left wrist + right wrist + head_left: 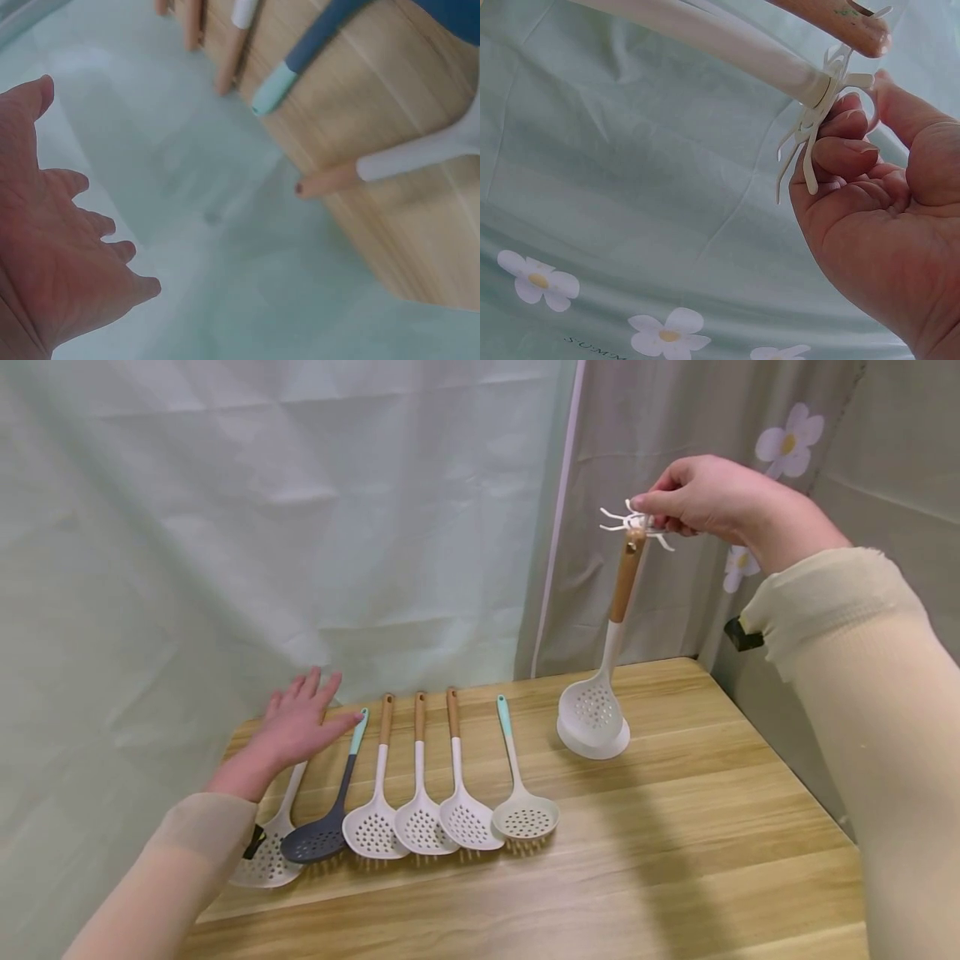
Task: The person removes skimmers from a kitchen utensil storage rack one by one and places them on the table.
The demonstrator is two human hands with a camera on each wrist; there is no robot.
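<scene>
The hook ring (637, 522) is pinched by the right hand (705, 502) above the rack base (594, 742), one skimmer (600, 693) hanging; it is best steadied while the left hand (300, 727), fingers spread, takes the nearest handle (292, 785) on the tabletop (675, 827)

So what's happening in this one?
A person stands at a wooden table. Their right hand grips the hook crown at the top of a white utensil stand, where one slotted spoon hangs. Their left hand hovers open over the handle ends of six more slotted spoons lying in a row; the second from the left is a dark grey spoon.
</scene>
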